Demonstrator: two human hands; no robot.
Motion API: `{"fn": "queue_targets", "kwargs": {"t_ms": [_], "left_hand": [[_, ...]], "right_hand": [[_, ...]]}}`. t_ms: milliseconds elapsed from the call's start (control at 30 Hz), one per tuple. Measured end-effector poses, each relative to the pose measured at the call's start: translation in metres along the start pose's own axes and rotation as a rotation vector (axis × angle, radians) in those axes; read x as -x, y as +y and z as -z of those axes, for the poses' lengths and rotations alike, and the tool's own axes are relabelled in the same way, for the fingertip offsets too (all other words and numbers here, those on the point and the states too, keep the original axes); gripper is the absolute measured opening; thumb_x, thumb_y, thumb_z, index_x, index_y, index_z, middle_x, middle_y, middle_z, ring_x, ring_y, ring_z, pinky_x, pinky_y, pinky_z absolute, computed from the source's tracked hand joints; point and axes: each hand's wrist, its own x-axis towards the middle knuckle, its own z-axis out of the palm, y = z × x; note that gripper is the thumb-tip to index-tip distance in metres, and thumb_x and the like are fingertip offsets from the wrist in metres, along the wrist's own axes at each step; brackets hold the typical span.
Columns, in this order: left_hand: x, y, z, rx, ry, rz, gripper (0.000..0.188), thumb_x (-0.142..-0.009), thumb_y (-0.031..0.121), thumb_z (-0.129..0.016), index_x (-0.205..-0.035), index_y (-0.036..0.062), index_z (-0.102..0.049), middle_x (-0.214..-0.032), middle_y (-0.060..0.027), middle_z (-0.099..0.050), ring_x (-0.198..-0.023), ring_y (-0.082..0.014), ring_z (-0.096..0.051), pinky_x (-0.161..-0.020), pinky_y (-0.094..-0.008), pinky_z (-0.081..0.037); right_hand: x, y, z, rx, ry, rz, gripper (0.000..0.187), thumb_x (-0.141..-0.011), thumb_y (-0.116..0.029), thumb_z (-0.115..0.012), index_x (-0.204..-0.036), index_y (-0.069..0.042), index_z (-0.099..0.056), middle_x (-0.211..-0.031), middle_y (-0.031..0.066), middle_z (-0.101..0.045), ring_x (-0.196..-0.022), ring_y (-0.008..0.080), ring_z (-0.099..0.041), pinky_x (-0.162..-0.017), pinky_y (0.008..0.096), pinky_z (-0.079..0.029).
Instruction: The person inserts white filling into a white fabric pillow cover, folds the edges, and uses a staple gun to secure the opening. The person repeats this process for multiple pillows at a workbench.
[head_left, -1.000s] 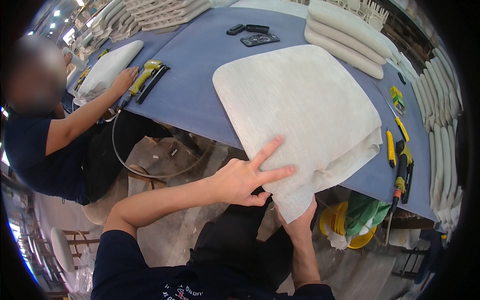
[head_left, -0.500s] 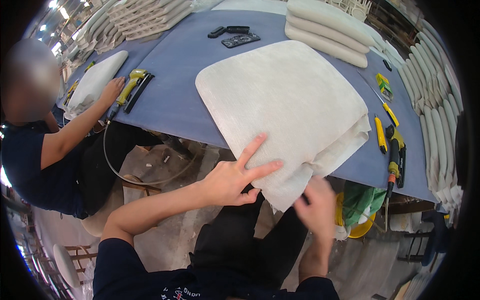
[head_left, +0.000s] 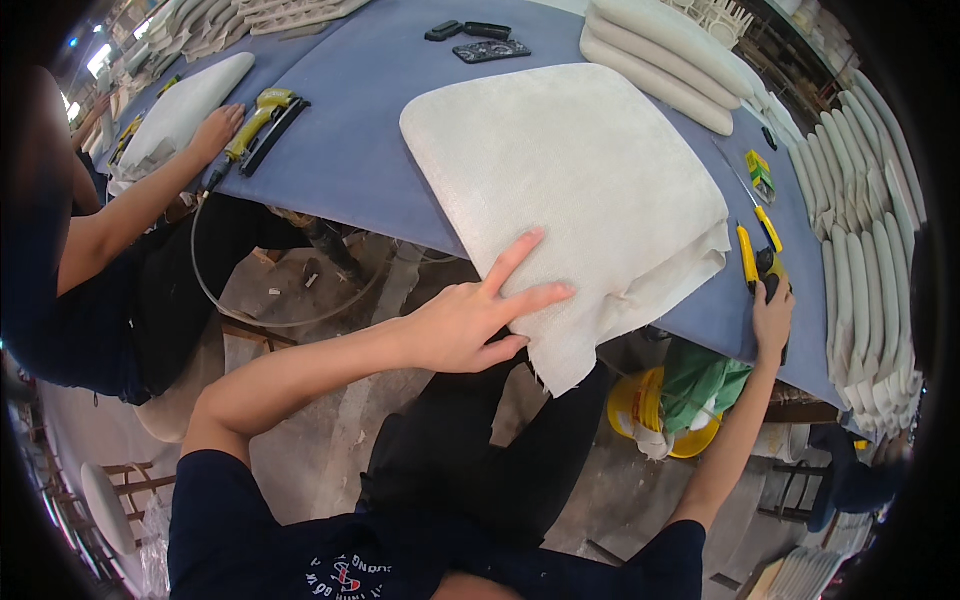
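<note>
A seat cushion [head_left: 590, 170] covered in off-white fabric lies on the blue tabletop before me, its near corner hanging over the front edge. Loose, frayed cloth [head_left: 565, 360] droops from that corner, and more is bunched along the right side. My left hand [head_left: 465, 325] rests on the near left part of the cushion, fingers spread and pressing the cloth. At the right end of the table, my right hand [head_left: 773, 315] is closed round a yellow and black staple gun [head_left: 768, 265], mostly covered by the hand. Just left of it lies a yellow utility knife [head_left: 746, 258].
A yellow-handled screwdriver [head_left: 768, 230] and a small green-yellow box [head_left: 760, 176] lie at the right. Stacked cushions [head_left: 655, 65] stand behind. At left, a co-worker's hand [head_left: 218, 128] is near another staple gun [head_left: 262, 125]. A yellow bucket [head_left: 640, 400] stands below the table.
My right hand has left the hanging cloth corner, moved right, and closed round the staple gun. My left hand stays spread on the cushion. The whole view has shifted slightly.
</note>
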Motion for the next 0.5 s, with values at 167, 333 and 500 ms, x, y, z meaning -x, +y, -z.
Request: {"fn": "queue_targets", "kwargs": {"t_ms": [167,333,500], "left_hand": [[-0.006,0.006,0.0,0.029,-0.028,0.04,0.078,-0.09,0.006,-0.071,-0.16,0.0274,-0.044,-0.174,-0.0308,-0.005,-0.079,-0.0394,-0.074,-0.08,-0.0432,-0.061],[0.008,-0.004,-0.014,-0.008,0.067,0.044,0.076,-0.088,0.006,-0.071,-0.157,0.0282,-0.049,-0.173,-0.0304,-0.008,-0.086,-0.0422,-0.075,-0.084,-0.0446,-0.062],[-0.002,-0.004,-0.036,-0.018,0.197,0.031,0.075,-0.085,0.008,-0.072,-0.154,0.0291,-0.054,-0.172,-0.0295,-0.016,-0.087,-0.044,-0.075,-0.083,-0.0468,-0.064]], "right_hand": [[-0.032,0.074,0.026,-0.299,-0.267,-0.031,0.061,-0.102,-0.031,-0.068,-0.156,-0.011,-0.048,-0.122,0.0243,-0.074,-0.103,0.0381,-0.072,-0.096,0.0457,-0.055],[0.07,0.013,0.1,-1.38,-0.102,-0.272,0.053,-0.108,-0.019,-0.063,-0.156,-0.009,-0.043,-0.116,0.0129,-0.073,-0.089,0.0217,-0.068,-0.083,0.0368,-0.058],[0.204,-0.066,0.154,-1.979,-0.408,-0.424,0.044,-0.104,-0.008,-0.064,-0.145,0.001,-0.05,-0.081,0.0023,-0.049,-0.071,0.0146,-0.05,-0.068,0.0337,-0.045]]}}
